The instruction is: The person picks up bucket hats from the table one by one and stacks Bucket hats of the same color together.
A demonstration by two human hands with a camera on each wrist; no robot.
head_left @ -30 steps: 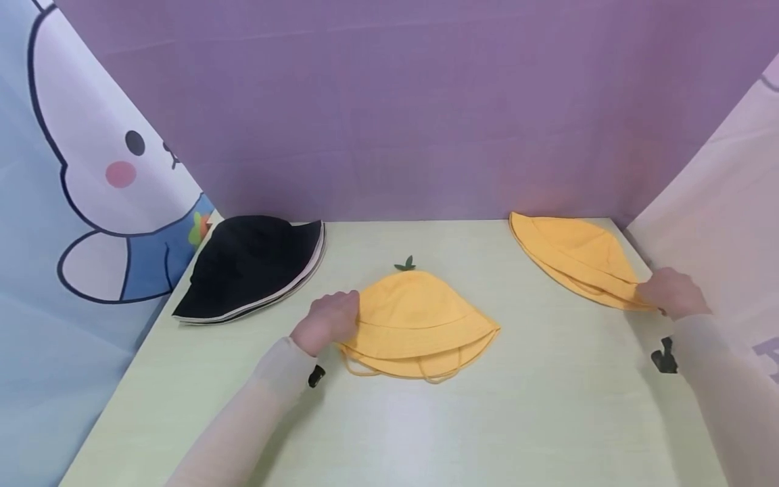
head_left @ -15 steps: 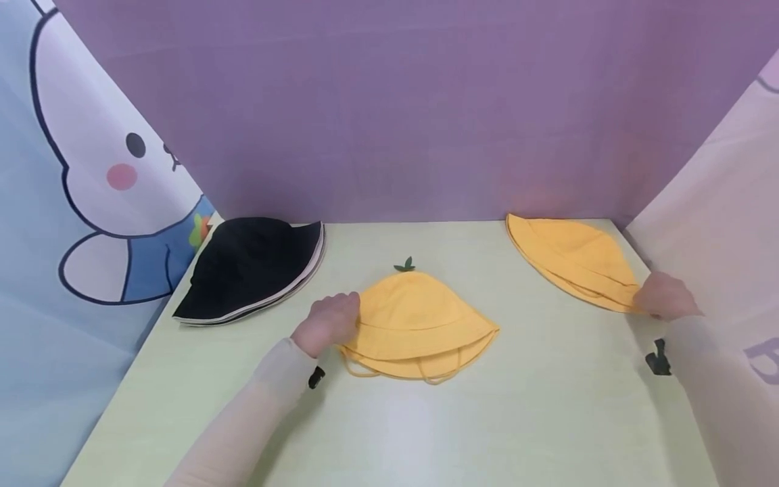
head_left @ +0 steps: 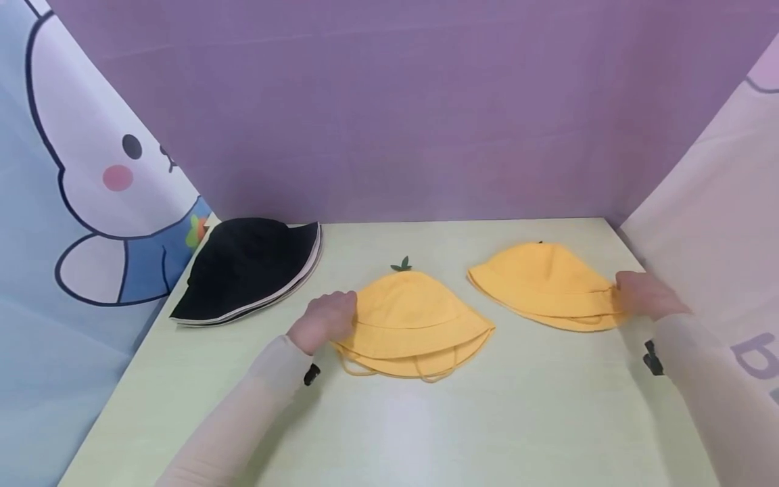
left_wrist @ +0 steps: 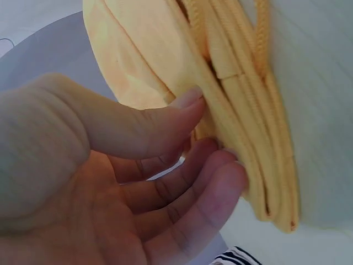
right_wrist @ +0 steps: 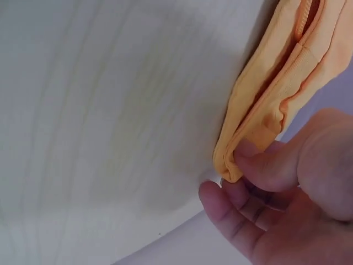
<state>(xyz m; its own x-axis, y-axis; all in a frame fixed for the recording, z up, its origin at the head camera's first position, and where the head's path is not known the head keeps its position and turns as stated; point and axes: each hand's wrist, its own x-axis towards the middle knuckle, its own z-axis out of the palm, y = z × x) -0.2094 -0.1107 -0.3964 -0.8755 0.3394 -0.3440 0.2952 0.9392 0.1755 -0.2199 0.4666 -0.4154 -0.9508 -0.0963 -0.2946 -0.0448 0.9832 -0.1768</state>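
A yellow bucket hat (head_left: 420,314) lies flattened mid-table, a green leaf sprig at its crown and a cord hanging below its brim. At its left side my left hand (head_left: 325,321) pinches the brim. The left wrist view shows the thumb on the fabric and curled fingers at the folded brim (left_wrist: 259,165). Farther right lies a second yellow bucket hat (head_left: 548,281), also folded flat. My right hand (head_left: 650,295) pinches its right brim corner, and in the right wrist view thumb and fingers close on that brim tip (right_wrist: 259,135).
A black bucket hat (head_left: 252,267) with a pale-edged brim lies at the table's back left. Purple cloth (head_left: 389,115) rises behind the table (head_left: 487,419). A rabbit-print cloth (head_left: 79,203) hangs at the left and a pale one (head_left: 724,223) at the right.
The right yellow hat has slid left and toward me and turned, its crown now pointing up the table. My right hand moved left with it. The left hand and middle hat stayed put.
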